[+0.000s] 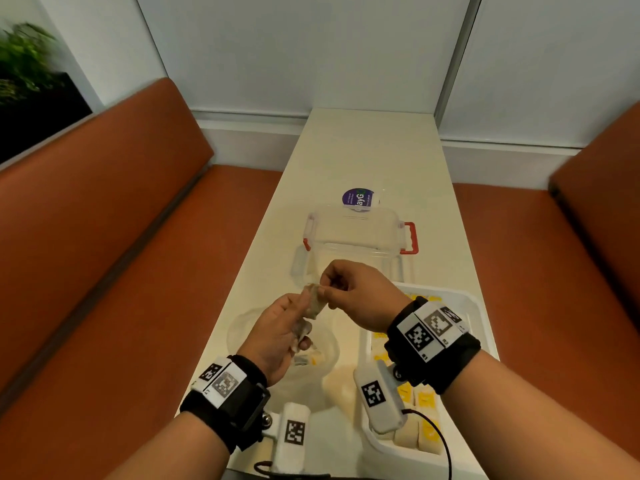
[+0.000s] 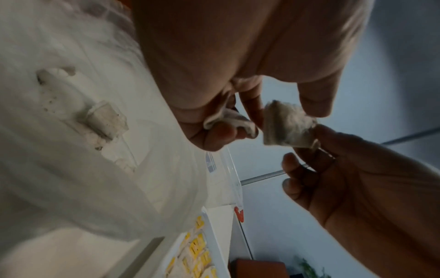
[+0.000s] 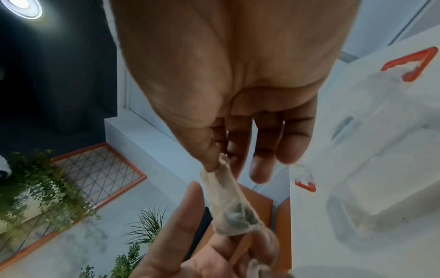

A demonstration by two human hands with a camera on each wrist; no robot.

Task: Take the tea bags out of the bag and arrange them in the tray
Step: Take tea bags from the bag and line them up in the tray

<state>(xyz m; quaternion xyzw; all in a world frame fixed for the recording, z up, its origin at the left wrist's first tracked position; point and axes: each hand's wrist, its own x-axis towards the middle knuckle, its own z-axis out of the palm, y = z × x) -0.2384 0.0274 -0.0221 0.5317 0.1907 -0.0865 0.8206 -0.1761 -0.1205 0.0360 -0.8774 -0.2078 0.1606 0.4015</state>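
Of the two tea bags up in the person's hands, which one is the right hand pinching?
The upper pale tea bag, pinched at its top by the right hand. The other, crumpled tea bag sits lower, inside the left hand.

Above the white desk (image 1: 363,161), the right hand (image 1: 356,292) pinches the top of a pale tea bag (image 1: 316,301) between thumb and fingertips. At its 8 o'clock, the left hand (image 1: 277,336) holds another tea bag (image 1: 302,336) in curled fingers. A white tray (image 1: 474,306) with yellow-tagged tea bags sits at 4 o'clock, partly under the right wrist. A clear container (image 1: 356,237) with red latches stands at 12 o'clock, and a clear plastic bag (image 1: 311,372) lies beneath the hands.
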